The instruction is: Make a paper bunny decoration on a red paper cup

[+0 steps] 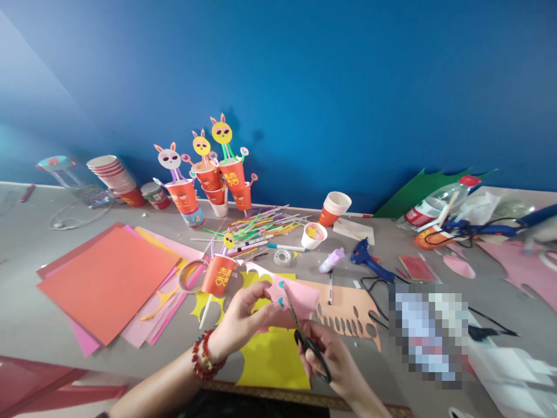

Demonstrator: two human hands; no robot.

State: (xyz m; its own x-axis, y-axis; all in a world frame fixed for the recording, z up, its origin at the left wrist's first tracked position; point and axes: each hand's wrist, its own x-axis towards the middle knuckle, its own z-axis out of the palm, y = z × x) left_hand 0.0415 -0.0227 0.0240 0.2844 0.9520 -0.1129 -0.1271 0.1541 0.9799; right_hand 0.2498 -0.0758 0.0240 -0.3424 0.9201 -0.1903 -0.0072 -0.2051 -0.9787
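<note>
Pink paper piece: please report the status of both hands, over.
Left hand pinches small pink paper piece. Right hand holds black-handled metal scissors, blades at the paper. Yellow paper sheet lies below; orange paper cup near, not touching.

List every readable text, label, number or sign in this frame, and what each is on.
"囍", gold, on the orange cup just beyond the left hand.
Back-row orange cups: gold marks, too small to read.
Bottle label, red and white: blurred.
Small jar label: unreadable.
Pixelated patch: unreadable.
No print on the pink paper in the left hand or the scissors in the right hand.
</note>
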